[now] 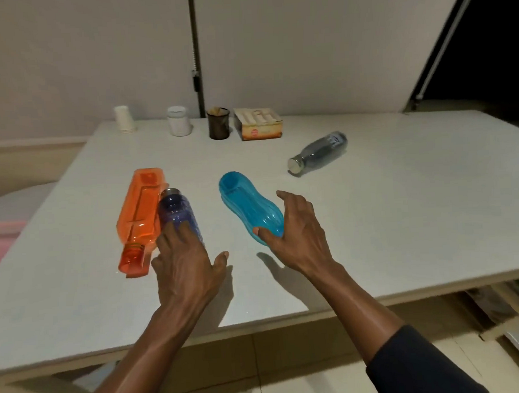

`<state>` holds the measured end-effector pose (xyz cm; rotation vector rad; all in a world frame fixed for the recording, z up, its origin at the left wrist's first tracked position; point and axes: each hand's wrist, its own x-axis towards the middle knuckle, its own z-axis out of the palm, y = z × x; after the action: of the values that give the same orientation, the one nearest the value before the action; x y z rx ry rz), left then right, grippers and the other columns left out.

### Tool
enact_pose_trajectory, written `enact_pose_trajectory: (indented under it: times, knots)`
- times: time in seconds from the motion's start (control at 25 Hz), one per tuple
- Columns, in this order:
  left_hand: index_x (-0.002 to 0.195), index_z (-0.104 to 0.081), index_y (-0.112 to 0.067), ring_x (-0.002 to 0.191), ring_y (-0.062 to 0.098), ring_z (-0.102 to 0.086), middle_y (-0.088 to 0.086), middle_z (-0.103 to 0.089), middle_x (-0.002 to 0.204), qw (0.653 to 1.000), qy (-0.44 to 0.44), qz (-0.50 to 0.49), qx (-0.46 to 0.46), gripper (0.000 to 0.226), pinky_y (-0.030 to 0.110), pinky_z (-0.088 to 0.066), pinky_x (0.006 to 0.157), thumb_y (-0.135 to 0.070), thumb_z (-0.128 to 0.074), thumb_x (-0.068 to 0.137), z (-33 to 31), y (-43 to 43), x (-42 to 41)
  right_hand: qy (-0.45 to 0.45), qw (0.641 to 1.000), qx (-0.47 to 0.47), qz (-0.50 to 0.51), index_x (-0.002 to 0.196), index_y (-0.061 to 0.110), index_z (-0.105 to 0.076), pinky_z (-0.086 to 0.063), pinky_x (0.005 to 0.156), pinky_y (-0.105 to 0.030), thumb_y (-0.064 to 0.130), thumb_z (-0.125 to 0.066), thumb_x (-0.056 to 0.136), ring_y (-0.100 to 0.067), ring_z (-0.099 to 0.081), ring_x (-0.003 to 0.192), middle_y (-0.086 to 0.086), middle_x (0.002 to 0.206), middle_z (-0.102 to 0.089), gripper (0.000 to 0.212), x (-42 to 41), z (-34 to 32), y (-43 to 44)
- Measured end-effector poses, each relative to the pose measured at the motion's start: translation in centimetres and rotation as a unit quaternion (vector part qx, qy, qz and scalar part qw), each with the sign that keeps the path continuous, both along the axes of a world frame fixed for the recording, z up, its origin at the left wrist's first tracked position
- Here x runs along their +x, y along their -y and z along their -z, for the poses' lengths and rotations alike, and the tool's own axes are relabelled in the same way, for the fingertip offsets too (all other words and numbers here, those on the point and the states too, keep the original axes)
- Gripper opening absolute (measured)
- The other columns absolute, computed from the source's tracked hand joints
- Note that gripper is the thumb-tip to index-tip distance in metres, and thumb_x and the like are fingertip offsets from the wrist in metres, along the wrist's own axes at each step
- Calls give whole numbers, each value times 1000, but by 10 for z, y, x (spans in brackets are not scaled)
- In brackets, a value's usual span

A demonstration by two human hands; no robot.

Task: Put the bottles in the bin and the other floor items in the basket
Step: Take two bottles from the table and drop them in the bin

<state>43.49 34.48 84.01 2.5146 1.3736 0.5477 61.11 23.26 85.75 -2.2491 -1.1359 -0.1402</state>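
The blue bottle [246, 206] lies on its side at the centre of the worktop [373, 220], base pointing away. It is thin translucent plastic and appears empty: judge it light, slightly flexible, smooth and prone to roll. Take hold across the ribbed waist, where the body narrows.

The right hand [299, 233] straddles its near end, thumb tip touching the near flank, fingers spread along the far flank. Whether they clamp cannot be told.

The purple bottle [178, 212] lies touching the orange bottle [141, 211]. The left hand [186, 266] rests flat on the purple one, fingers straight, thumb splayed clear.

A grey bottle [319, 152] lies well apart at the rear right.

Along the back edge stand stacked paper cups [125, 119], a white jar [178, 121], a dark tumbler [218, 123] and a carton [259, 125].

Neither bin nor basket is in view.
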Motion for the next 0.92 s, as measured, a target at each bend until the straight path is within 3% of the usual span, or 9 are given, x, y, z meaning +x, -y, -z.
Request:
enact_pose_trajectory:
  times: [0.36,0.56,0.8,0.92]
  knots:
    - [149,-39,-3,126,38,-54,21,-49,144,995,56,-83,-17,85,52,-55,99,-25,-84,80,14,3,17,34,996,-80,-24,141,18,-38,-57,83,-37,65,-68,85,-20,-55,111,-5,127,-53,79,33,26,-28]
    - [148,-41,-7,120,36,-60,17,-53,141,987,140,-74,-22,91,50,-60,92,-23,-91,73,21,9,16,15,995,-90,-38,145,17,-33,-54,80,-32,64,-67,87,-18,-57,108,-5,127,-52,81,37,32,-30]
    - [144,-43,-21,111,18,-63,4,-58,138,966,242,-68,-53,90,30,-59,81,-35,-91,69,20,38,6,-54,998,-5,-32,154,18,-27,-58,92,-38,59,-65,92,-18,-56,114,-6,133,-51,83,36,39,-14]
    - [133,-49,-40,98,-5,-67,-20,-63,126,933,336,-84,-96,80,31,-65,72,-45,-84,63,7,58,-8,-120,989,82,-39,153,22,-30,-57,95,-37,54,-70,90,-18,-57,118,-4,138,-50,82,32,41,-3]
